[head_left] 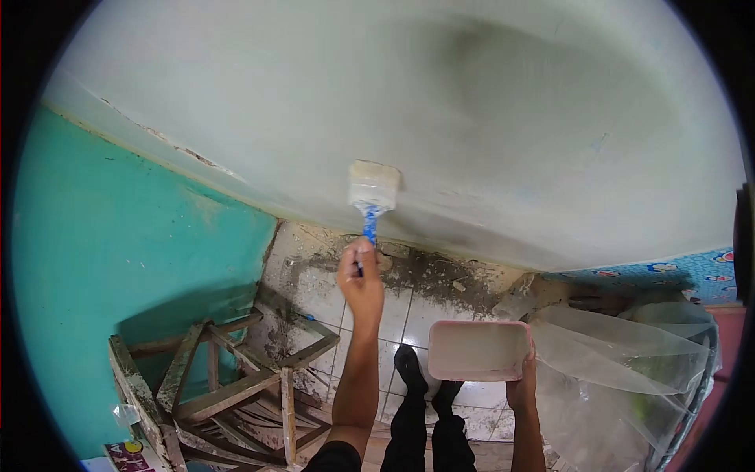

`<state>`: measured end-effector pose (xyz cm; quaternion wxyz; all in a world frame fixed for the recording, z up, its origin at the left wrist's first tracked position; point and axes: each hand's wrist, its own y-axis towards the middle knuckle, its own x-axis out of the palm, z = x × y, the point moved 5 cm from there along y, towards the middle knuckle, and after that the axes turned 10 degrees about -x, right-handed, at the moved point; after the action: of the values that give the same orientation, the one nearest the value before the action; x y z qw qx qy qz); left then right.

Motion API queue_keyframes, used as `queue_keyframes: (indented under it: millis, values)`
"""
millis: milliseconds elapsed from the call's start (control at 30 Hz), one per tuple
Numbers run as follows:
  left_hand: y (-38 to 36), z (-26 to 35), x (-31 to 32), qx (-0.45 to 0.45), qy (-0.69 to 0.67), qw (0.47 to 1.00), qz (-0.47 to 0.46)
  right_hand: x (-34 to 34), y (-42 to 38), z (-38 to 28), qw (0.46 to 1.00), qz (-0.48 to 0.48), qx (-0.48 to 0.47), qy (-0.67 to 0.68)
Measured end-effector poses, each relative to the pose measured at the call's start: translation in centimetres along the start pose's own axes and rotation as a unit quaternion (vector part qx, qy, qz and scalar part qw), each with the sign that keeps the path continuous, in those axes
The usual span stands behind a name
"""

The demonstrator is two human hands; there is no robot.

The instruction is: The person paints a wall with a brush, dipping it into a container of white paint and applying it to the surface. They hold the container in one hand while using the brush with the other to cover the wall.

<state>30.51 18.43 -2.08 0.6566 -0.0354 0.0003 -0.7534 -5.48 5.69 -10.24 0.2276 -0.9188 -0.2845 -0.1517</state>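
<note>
Two hands at work: we hold a tool in each, and both are closed around what they carry.
Left hand (361,283): we wrap the fingers tightly round the blue handle of the wide, flat paintbrush with pale bristles (372,189), arm stretched up and forward.
Brush position: the bristles lie against the whitish-grey plastered wall (511,118), low on its surface, just above the line where it meets the floor.
Right hand (522,381): we grip the right edge of the pink rectangular plastic tray (478,350), thumb over the rim; the tray sits level and holds pale paint.
Step in hand: we judge this to be the coating stroke itself, with the brush loaded and pressed to the wall.
Coverage: the wall looks uneven in tone, with a darker patch higher up, so much of it appears to be uncoated.
Next move calls for: steady pressure along the stroke, a wrist that keeps the bristles flat, and the tray kept level and near for reloading.
Surroundings: a turquoise painted wall (134,259) stands at left; a paint-spattered wooden frame stool (228,385) rests on the dirty white tiled floor (330,291); clear plastic sheeting (621,354) lies at right.
Footing: our black-clad feet (425,385) stand between stool and sheeting.
</note>
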Motion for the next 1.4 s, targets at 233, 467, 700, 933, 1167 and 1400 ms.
queue_keyframes:
  millis: [233, 467, 700, 933, 1167, 1400]
  values:
    - [0.5, -23.4, 1.9, -0.035, 0.092, 0.994, -0.047, -0.5, -0.6, 0.9, 1.0, 0.01, 0.003, 0.006]
    - [-0.1, -40.6, -0.9, -0.095, 0.249, 0.964, -0.018, -2.0, -1.0, 2.2, 1.0, 0.021, 0.007, -0.003]
    - [3.1, -43.8, -2.3, -0.224, 0.278, 0.934, -0.004, -1.8, -1.2, 2.0, 1.0, 0.01, 0.02, -0.008]
    - [6.5, -29.3, -3.5, -0.183, 0.21, 0.96, 0.022, 0.1, -1.5, 0.0, 0.999, 0.018, 0.022, -0.029]
    - [2.4, -0.8, -3.0, -0.119, 0.092, 0.989, 0.01, 3.2, -1.1, -2.6, 0.999, -0.031, -0.003, -0.025]
    - [1.2, 8.2, -2.8, 0.003, 0.018, 0.999, 0.029, 5.0, -1.4, -2.9, 0.999, -0.027, 0.014, -0.028]
